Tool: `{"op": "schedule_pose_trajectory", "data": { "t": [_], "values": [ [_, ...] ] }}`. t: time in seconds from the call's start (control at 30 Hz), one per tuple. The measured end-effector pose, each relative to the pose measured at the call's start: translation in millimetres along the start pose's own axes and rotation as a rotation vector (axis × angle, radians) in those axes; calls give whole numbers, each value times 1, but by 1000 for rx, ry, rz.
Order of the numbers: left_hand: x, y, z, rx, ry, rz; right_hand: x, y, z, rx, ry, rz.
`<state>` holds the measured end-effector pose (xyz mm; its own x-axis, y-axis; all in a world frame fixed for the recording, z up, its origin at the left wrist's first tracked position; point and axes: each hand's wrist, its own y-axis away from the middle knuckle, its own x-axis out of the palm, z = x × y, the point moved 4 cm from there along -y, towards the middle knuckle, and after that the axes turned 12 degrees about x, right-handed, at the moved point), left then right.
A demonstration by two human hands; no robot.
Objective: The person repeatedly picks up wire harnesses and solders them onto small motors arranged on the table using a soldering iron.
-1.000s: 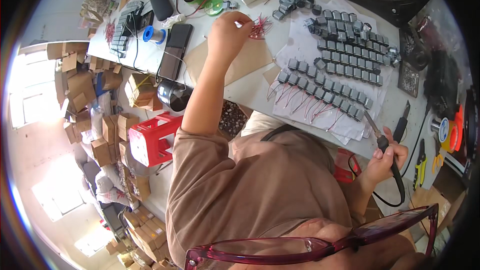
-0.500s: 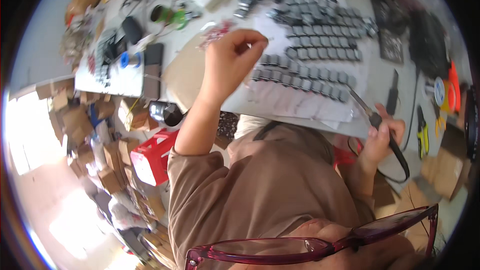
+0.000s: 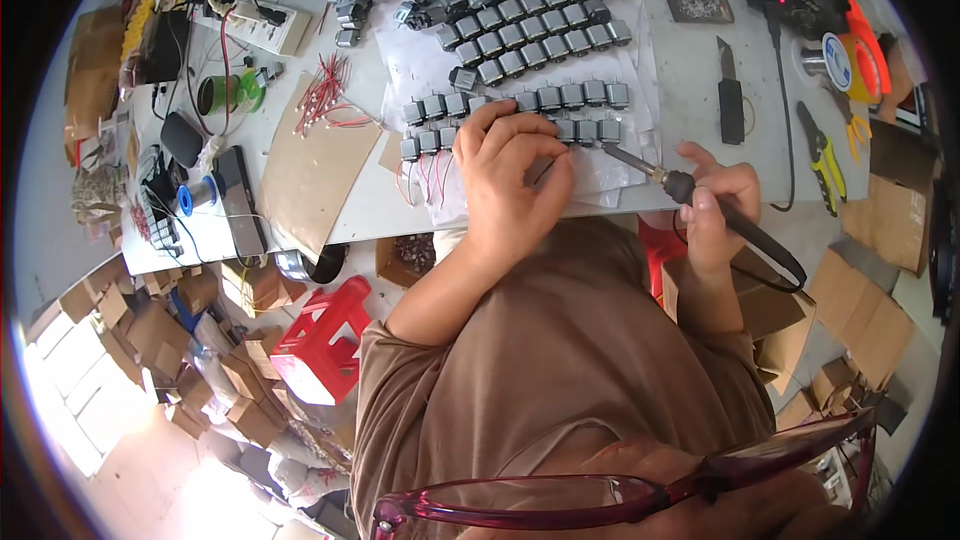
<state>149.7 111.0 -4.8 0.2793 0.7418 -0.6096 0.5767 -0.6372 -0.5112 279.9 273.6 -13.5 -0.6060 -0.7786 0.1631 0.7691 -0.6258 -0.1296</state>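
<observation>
Iron tip at the row's right end, left fingers close by

From my end of the link, my right hand (image 3: 718, 202) is closed around the soldering iron (image 3: 680, 187), its shaft slanting up and left. The tip sits at the right end of the front row of grey boxy components (image 3: 429, 141), which stands on white paper (image 3: 600, 185) near the table edge; I cannot tell whether it touches the last one. My left hand (image 3: 510, 165) bends over the same row, thumb and fingers drawn into a narrow curl. Whether a wire is pinched there, I cannot tell.

This looks like soldering leads, since thin red wires (image 3: 440, 175) hang off the row's left end. To do it well, I would rest the left hand's edge on the table, set the wire end flat against its terminal, then bring the tip in briefly and hold the wire motionless until the joint sets. I would also watch the gap between hot shaft and left thumb, and avoid nudging neighbouring components out of line.
</observation>
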Motion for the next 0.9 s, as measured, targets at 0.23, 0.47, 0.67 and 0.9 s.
{"op": "schedule_pose_trajectory", "data": {
  "t": [0.23,0.47,0.67,0.9],
  "values": [
    [1,1,1,-4,-5,-43,5,1,-1,-34,55,35],
    [0,1,-2,-1,-24,-5,7,0,0,-27,73,40],
    [0,2,0,8,-16,9,8,0,2,-19,86,45],
    [-2,1,0,14,-7,25,10,-2,3,0,91,52]
  ]
}}
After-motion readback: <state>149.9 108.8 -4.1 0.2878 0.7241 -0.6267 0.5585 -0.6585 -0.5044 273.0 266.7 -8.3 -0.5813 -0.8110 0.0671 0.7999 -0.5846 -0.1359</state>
